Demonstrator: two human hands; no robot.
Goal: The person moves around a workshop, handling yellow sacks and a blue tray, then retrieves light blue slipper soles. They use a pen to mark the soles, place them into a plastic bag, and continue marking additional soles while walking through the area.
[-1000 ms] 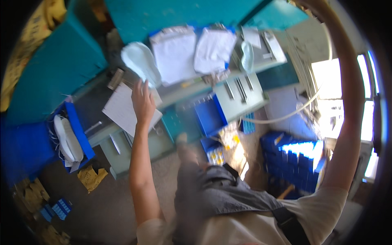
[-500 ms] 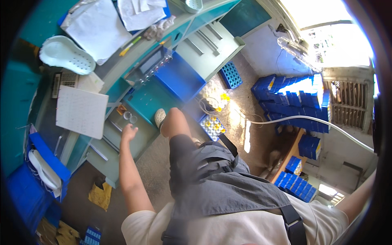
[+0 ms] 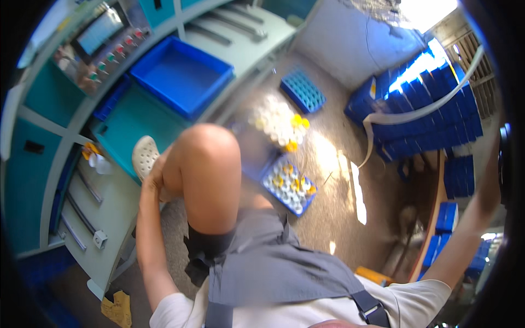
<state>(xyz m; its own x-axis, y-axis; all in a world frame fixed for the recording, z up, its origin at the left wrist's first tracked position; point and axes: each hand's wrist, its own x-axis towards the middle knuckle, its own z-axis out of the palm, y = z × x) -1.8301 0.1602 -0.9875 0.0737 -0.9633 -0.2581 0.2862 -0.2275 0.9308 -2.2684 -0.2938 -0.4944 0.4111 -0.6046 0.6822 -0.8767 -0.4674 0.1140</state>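
My left hand is at my raised leg, its fingers curled against the ankle, right behind the heel of a cream clog with holes. Part of the fingers is hidden by the leg. The clog rests at the edge of a teal tray on a machine bench. My right arm reaches up along the right side of the head view; its hand is lost at the dark rim.
A blue bin sits beyond the clog, near a control panel with buttons. On the floor are crates with white and yellow pieces and a teal crate. Blue boxes are stacked right, with a pale hose before them.
My left hand has left the small clear round pieces on the bench and come to my ankle. My leg has risen, and the view has shifted toward the bench's blue bin.
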